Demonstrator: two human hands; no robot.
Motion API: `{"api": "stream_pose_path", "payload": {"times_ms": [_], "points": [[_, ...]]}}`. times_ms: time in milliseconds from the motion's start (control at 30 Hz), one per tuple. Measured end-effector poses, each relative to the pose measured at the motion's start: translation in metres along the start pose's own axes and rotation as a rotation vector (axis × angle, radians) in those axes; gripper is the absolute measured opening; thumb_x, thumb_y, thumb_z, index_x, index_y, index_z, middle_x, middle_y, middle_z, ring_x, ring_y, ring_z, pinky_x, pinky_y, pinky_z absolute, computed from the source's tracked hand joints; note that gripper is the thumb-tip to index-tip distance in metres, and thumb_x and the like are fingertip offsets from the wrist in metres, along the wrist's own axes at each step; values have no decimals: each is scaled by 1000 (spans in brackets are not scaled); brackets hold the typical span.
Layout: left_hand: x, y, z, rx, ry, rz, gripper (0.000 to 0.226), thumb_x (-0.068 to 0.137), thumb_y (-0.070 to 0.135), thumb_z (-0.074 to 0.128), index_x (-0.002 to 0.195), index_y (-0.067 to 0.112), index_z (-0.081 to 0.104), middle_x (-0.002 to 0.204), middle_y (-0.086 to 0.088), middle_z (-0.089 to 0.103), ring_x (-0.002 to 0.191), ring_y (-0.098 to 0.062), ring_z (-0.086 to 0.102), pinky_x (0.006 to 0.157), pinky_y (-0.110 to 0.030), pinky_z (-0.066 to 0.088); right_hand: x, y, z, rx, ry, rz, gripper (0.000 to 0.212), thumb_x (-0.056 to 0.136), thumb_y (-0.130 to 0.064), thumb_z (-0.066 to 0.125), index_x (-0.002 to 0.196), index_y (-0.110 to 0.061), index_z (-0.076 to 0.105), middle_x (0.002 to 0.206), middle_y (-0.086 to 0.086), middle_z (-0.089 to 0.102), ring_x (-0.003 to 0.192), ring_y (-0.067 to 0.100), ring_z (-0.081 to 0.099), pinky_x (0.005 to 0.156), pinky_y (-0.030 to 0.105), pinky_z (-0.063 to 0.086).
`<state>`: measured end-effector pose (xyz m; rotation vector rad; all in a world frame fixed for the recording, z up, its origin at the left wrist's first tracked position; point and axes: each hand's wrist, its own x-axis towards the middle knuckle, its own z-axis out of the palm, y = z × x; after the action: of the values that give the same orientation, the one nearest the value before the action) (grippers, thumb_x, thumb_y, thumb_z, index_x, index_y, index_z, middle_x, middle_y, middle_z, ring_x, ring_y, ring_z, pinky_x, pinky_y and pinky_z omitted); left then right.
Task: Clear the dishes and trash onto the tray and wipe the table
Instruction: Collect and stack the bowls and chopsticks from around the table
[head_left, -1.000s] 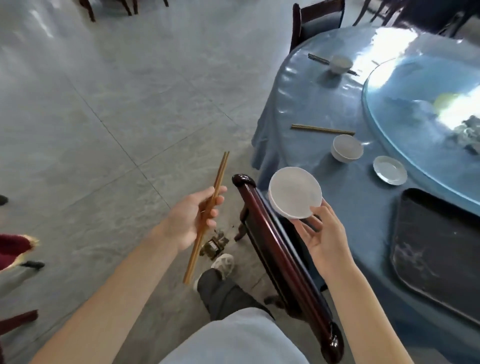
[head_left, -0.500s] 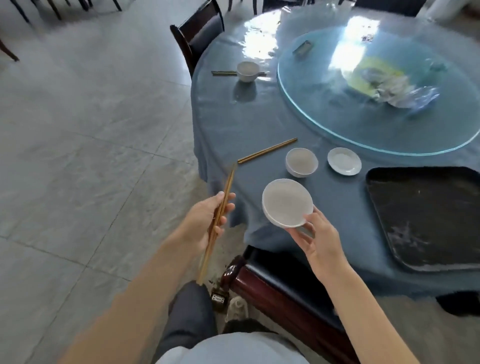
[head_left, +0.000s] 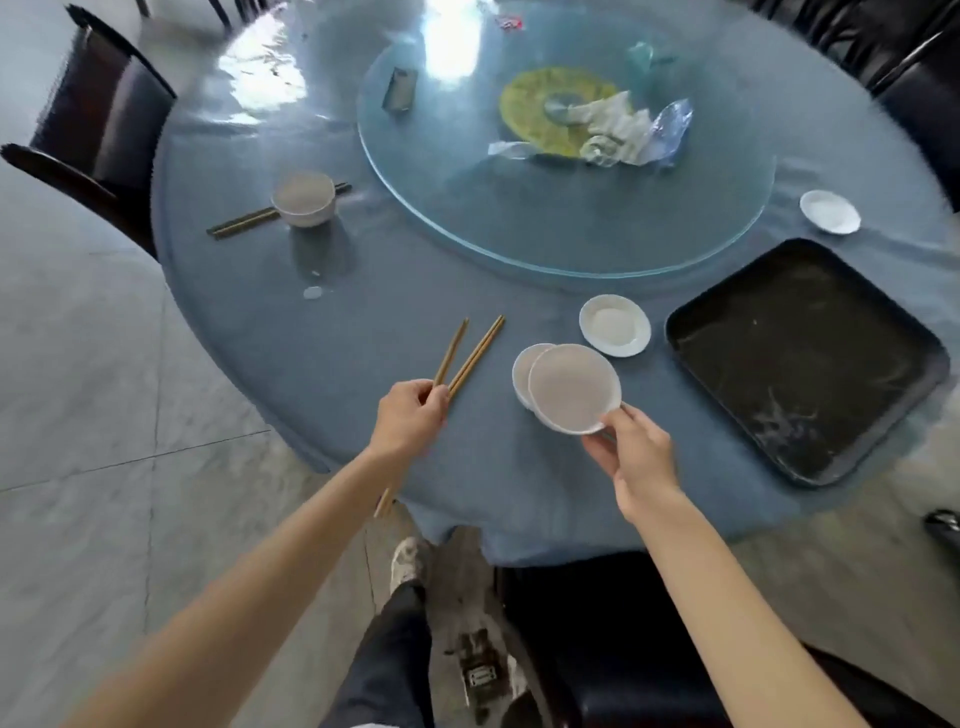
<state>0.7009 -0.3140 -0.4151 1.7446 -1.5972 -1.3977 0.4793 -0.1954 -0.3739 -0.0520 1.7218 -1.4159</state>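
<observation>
- the left hand (head_left: 410, 415) is curled round a pair of wooden chopsticks (head_left: 451, 352), which run up and away over the table edge; their lower ends poke out below the wrist.
- beside them a second pair of chopsticks (head_left: 478, 353) lies on the blue tablecloth (head_left: 363, 312), its near end right by the left fingers; whether they touch it cannot be told.
- the right hand (head_left: 631, 457) pinches the near rim of a white plate (head_left: 574, 387), thumb on top, holding it over a white bowl (head_left: 522, 371) that sits on the cloth and is mostly hidden under it.
- just beyond is a small white saucer (head_left: 614, 326), and to its right a black tray (head_left: 805, 358) lies on the table near the edge.
- farther left, another bowl (head_left: 304, 197) rests on a third pair of chopsticks (head_left: 239, 224).
- a glass turntable (head_left: 467, 197) in the middle carries crumpled plastic and tissue trash (head_left: 623, 130) and a small dark box (head_left: 400, 89).
- one more saucer (head_left: 829, 211) sits at the far right.
</observation>
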Motion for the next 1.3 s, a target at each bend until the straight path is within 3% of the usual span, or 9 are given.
{"api": "stream_pose_path", "payload": {"times_ms": [100,200,333,433,567,733,900,1200,1300], "points": [[45,-3,-2,218,-3,79,43,98,21,53,57,13,42,49,1,42,50,-22,45,56,-33,38,24,6,27,-41,98,12,17,95,1,57,89,-7,71,86,0,72,65,4,71,72,23,63],[80,-4,6,338,-9,152,43,95,17,50,56,14,33,52,-2,30,53,-19,26,54,-33,25,47,12,44,-61,181,33,25,92,5,54,71,-5,64,76,3,66,70,12,64,76,28,64],[112,-8,20,419,-63,186,42,93,15,49,55,12,32,54,-5,29,50,-19,24,50,-32,25,69,21,54,-116,245,49,14,90,6,53,79,10,61,83,8,62,76,15,61,76,30,65],[125,-12,33,448,-100,193,45,96,17,48,54,12,33,60,-2,33,55,-18,32,57,-32,29,77,31,55,-168,256,48,16,90,5,54,93,20,59,84,9,60,81,17,59,69,24,63],[129,-12,46,502,-101,222,37,100,24,47,67,8,49,77,-5,44,73,-24,46,59,-33,33,81,43,55,-204,289,33,14,89,3,57,95,15,62,85,7,60,83,17,59,72,25,62],[124,-3,55,660,-74,235,28,104,29,43,86,10,54,87,-2,44,83,-26,50,59,-35,36,77,41,60,-135,308,74,31,91,2,58,96,-19,79,99,2,77,93,17,73,78,28,63],[123,-1,60,703,-60,207,25,103,29,47,97,10,61,97,-7,53,90,-28,56,58,-34,37,77,39,62,-85,321,117,27,92,2,59,104,-15,77,109,6,76,94,18,73,73,27,62],[132,11,60,650,-97,31,15,87,22,58,97,11,58,96,-6,63,90,-29,63,65,-35,42,79,36,64,-42,290,156,25,95,-4,61,115,-15,70,119,7,71,103,22,71,73,27,61],[139,15,61,635,-134,-29,12,80,16,60,87,9,55,91,-9,65,83,-31,63,62,-34,43,78,36,65,-37,253,179,32,96,-8,59,125,-18,69,121,7,70,106,24,70,70,28,61]]}}
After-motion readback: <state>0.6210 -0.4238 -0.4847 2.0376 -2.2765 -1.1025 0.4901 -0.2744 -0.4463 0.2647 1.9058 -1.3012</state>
